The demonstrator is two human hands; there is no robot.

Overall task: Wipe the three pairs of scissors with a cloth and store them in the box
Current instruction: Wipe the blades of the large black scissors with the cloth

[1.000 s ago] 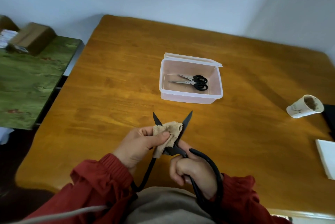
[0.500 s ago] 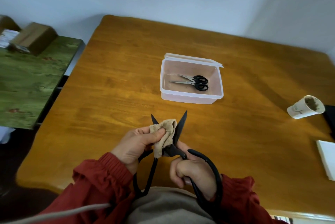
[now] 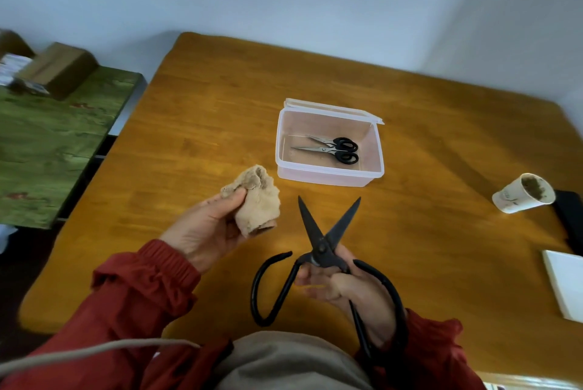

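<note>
Currently the left hand (image 3: 208, 228) holds a crumpled beige cloth (image 3: 257, 200), pinched between thumb and curled fingers (image 3: 235, 198), up and to the left of the large black scissors (image 3: 321, 247); cloth and blades are apart, not touching. Right hand (image 3: 350, 291) grips the large scissors just below the pivot, fingers wrapped round the shank of the right handle loop. That loop runs along the outside of the hand toward the red sleeve (image 3: 441, 355). The left loop hangs free, nothing touching it. Blades are spread in a V, tips pointing away from the person toward the box (image 3: 329, 173). Whether the scissors rest on the counter (image 3: 220, 105) or are held just above it: cannot tell. The box is translucent plastic, open, and sits on the counter beyond the blade tips, with its lid (image 3: 331, 107) folded back behind the far rim. Inside it lie small scissors (image 3: 345, 145) with black handles, blades pointing left; one pair or two, cannot tell. On the right of the counter, well apart from the box: a paper cup (image 3: 520, 194) on its side, next to a dark flat object (image 3: 571, 219), and a white slab (image 3: 564, 282) at the frame edge. Off to the left stands a green table (image 3: 47, 143) carrying a cardboard carton (image 3: 60, 71).
</note>
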